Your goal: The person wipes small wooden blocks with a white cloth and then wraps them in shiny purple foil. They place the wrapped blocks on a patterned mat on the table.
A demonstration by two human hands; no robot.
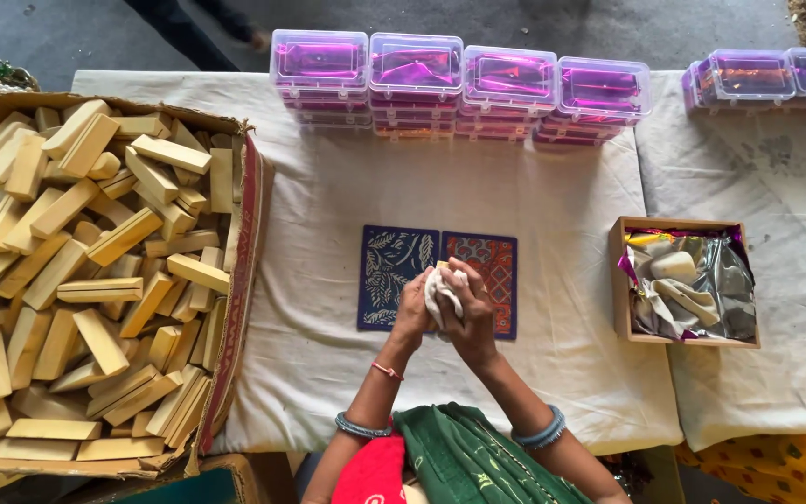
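Fingers of my left hand [412, 308] and right hand [470, 313] pinch a white cloth [442, 287] over two printed tiles [394, 271]; wiping looks midway.

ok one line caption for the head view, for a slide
Both hands, left hand and right hand, clasp a crumpled white cloth over two patterned square tiles, beside a cardboard box of pale wooden blocks.
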